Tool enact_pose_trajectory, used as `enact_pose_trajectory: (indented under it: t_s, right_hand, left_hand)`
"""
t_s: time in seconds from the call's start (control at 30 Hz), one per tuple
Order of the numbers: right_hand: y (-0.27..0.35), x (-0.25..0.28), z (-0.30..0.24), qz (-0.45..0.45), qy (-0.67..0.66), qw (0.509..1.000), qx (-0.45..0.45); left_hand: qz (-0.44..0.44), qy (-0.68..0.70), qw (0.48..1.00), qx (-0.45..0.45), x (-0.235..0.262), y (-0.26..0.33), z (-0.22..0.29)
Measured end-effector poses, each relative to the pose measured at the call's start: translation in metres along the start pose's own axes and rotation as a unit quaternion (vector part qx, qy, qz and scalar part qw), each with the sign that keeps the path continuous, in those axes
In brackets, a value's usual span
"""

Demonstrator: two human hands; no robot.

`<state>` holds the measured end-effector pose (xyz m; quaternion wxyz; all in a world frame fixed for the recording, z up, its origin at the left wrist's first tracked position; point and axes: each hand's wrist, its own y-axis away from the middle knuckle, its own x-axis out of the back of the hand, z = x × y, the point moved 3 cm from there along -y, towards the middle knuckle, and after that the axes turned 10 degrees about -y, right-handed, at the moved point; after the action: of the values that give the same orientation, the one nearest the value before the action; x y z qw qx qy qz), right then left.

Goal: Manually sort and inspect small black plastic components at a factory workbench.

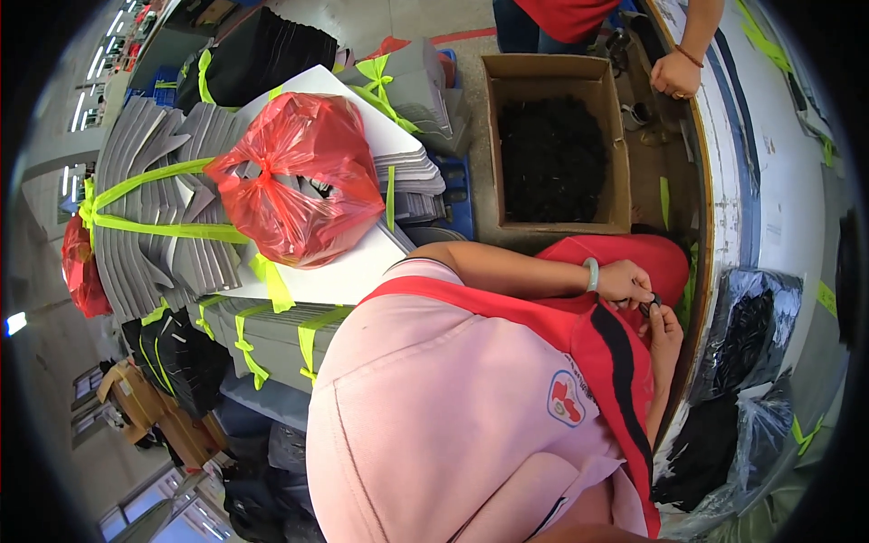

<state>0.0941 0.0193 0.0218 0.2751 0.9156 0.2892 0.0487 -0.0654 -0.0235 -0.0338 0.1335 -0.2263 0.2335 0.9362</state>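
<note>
My left hand [623, 281], with a pale bangle at the wrist, is closed in a pinch on a small black piece [648, 304]. Its exact kind is too small to make out. The fingertips of my right hand [665, 331] pinch the same piece from the other side, and the two hands almost touch. Both are held above the red apron [579, 317] on my lap, beside the table edge. Close to my left forearm stands an open cardboard box [493, 136], with a heap of small black pieces [552, 158] inside.
A worn white table [729, 181] runs along the right, bearing plastic-wrapped black bundles [747, 326]. Another person's hand [677, 74] rests at its edge. Grey sheet stacks [149, 204] tied with yellow-green strips and a red plastic bag [308, 181] stand left.
</note>
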Motion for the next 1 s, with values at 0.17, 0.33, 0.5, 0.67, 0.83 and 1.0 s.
enact_pose_trajectory:
  t_s: [0.17,0.33,0.5,0.67,0.83,1.0]
  right_hand:
    - [-0.012,0.002,0.001,-0.016,0.029,0.999,-0.003]
    - [-0.019,-0.017,-0.023,0.055,0.057,0.993,0.091]
    - [-0.026,-0.016,-0.038,0.052,0.311,0.910,0.268]
    - [-0.035,-0.024,-0.040,-0.017,0.384,0.878,0.283]
    - [-0.051,-0.010,-0.042,-0.005,0.117,0.990,0.079]
    - [-0.058,-0.007,-0.034,-0.099,0.095,0.990,-0.017]
  left_hand:
    - [-0.004,0.073,0.997,0.024,0.007,-0.005,0.000]
    - [0.026,0.171,0.983,0.067,0.016,0.000,0.006]
    - [0.066,0.078,0.992,0.073,0.016,0.003,0.008]
    - [0.028,0.054,0.997,0.042,0.019,-0.005,-0.001]
    - [0.089,0.055,0.994,0.039,0.019,-0.002,0.005]
    - [0.092,-0.067,0.993,-0.018,0.016,-0.001,0.007]
